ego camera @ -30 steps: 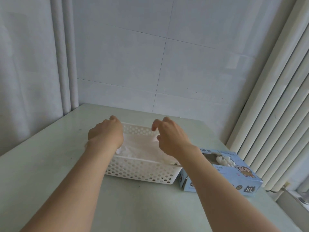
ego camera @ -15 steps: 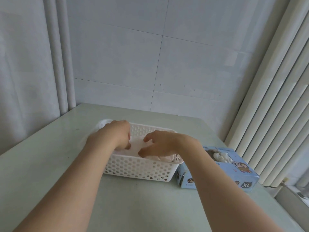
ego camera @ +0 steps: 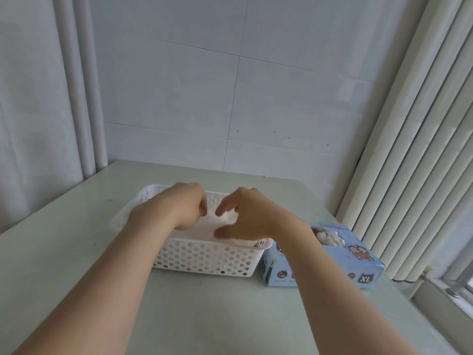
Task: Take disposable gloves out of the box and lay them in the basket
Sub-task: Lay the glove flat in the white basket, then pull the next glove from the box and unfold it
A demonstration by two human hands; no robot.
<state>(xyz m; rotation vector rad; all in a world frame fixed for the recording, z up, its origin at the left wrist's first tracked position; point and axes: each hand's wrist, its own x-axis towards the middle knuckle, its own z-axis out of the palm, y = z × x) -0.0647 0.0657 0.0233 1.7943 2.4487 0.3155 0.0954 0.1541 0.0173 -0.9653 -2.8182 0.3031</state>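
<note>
one basket of white moulded plastic, rectangular and pierced all over with round holes, sits on the smooth pale green bench. inside it lie thin, milky, crinkled film gloves, flat against the bottom; how many cannot be counted. just beside its right end stands one light blue cardboard box printed with cartoon figures and "xl", its top opening showing a crumpled white wad of gloves. two bare hands reach over the basket. the left hand curls its fingers down onto the film, and i cannot tell whether they pinch it. the right hand has its fingers bent and apart, thumb resting on the film, and its forearm hides part of the box. behind are a white tiled wall, a pale curtain on the left and cream ribbed vertical slats on the right.
</note>
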